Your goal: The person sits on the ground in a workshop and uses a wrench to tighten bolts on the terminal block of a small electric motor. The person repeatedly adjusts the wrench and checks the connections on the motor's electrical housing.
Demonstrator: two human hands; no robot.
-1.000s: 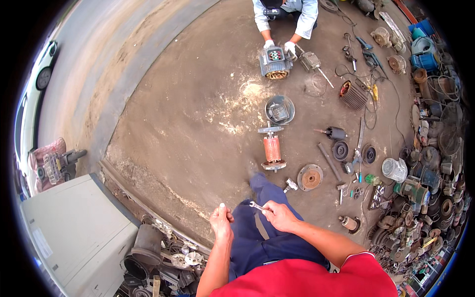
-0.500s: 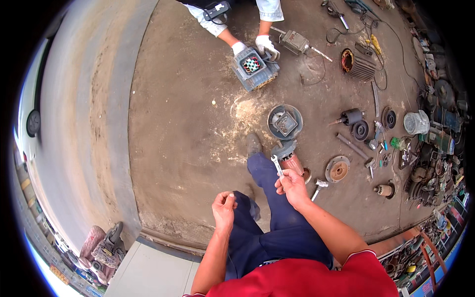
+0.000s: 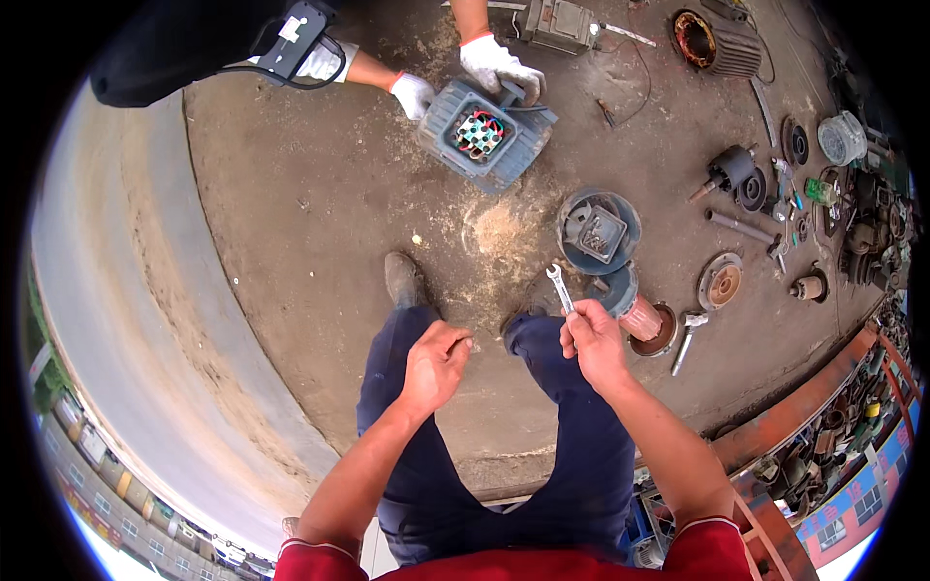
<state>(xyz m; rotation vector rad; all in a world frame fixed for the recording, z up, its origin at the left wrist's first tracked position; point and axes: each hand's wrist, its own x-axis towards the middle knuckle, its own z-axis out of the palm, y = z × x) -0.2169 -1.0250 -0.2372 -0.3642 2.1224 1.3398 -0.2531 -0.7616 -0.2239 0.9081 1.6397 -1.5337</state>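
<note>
Dusty ground (image 3: 310,213) lies below; my right hand (image 3: 596,349) grips the wrench (image 3: 559,287) low, leaving its far end free; my left hand (image 3: 434,368) curls closed, any contents hidden.

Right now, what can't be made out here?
Lower end of the wrench: head view, hidden by the right hand.
Palm of the left hand: head view, hand itself covers it.
Much of the co-worker: head view, cut off by top edge.
Contents of the square box: head view, too small.
</note>
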